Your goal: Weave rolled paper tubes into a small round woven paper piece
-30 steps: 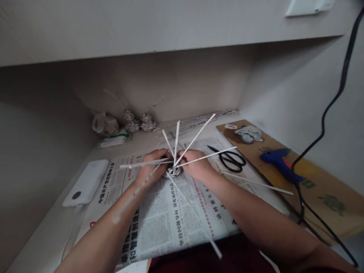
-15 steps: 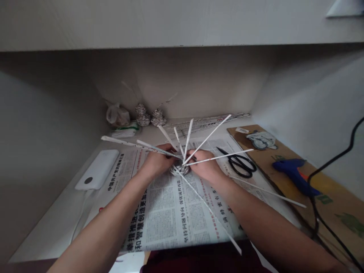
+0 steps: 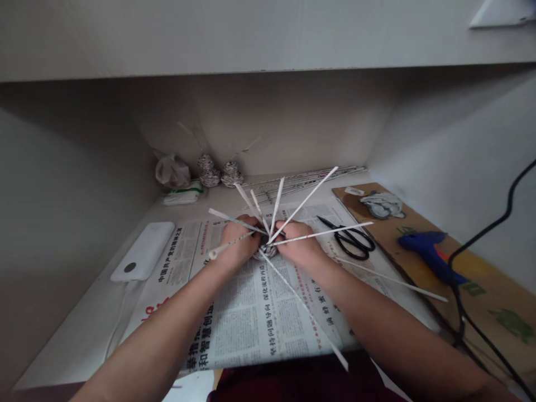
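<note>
Between my hands sits a small round woven piece of rolled newspaper (image 3: 266, 251), with several paper tubes fanning out from it. My left hand (image 3: 243, 237) is closed at its left side, its fingers on a paper tube (image 3: 228, 245) whose end points left toward my wrist. Closed against the right side of the weave is my right hand (image 3: 298, 239), with one long tube passing over its back. Another tube (image 3: 305, 307) slants down toward the table's front edge. The fingertips of both hands are partly hidden behind the tubes.
Newspaper sheets (image 3: 234, 324) cover the table. Black scissors (image 3: 352, 240) lie right, near a cardboard sheet (image 3: 419, 268) bearing a blue glue gun (image 3: 431, 251) and its black cord. Behind are woven gourd shapes (image 3: 209, 172) and loose paper tubes (image 3: 310, 180). A white power bank (image 3: 144, 251) lies left.
The tube at my left hand has swung from pointing far left to pointing down-left, nearer my wrist. My left hand has turned with it; the right hand has barely moved.
</note>
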Motion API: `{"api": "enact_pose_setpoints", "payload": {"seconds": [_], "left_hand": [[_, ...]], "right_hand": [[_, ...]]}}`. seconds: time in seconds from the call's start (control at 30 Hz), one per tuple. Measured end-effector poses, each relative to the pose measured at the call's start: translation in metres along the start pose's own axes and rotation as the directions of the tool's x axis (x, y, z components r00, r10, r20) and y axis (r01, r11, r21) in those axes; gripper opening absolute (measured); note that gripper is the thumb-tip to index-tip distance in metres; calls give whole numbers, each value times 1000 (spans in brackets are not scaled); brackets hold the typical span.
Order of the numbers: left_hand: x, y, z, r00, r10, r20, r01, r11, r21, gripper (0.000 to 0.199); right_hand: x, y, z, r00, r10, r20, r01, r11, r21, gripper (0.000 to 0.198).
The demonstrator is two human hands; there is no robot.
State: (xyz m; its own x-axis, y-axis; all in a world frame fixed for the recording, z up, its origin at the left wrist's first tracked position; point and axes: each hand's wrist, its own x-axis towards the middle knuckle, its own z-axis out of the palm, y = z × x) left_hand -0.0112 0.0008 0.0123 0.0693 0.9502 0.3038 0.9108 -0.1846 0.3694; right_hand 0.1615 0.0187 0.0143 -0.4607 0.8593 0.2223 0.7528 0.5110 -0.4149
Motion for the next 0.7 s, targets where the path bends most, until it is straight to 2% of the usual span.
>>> {"api": "enact_pose_setpoints", "payload": {"seconds": [0.17, 0.3, 0.47, 0.7], "left_hand": [[0, -5, 5, 988, 151, -42, -154, 983, -101, 25], [-2, -6, 7, 978, 201, -57, -207, 965, -161, 29], [-3, -8, 8, 987, 151, -61, -159, 975, -153, 28], [-1, -11, 4, 997, 58, -47, -68, 969, -238, 23]], "right_hand": [[-2, -1, -2, 999, -49, -18, 49, 999, -10, 17], [-4, -2, -3, 996, -84, -21, 84, 996, -9, 17], [-6, 0, -6, 995, -98, -16, 98, 995, -1, 19], [-5, 2, -13, 999, 26, 40, -21, 992, -124, 22]]}}
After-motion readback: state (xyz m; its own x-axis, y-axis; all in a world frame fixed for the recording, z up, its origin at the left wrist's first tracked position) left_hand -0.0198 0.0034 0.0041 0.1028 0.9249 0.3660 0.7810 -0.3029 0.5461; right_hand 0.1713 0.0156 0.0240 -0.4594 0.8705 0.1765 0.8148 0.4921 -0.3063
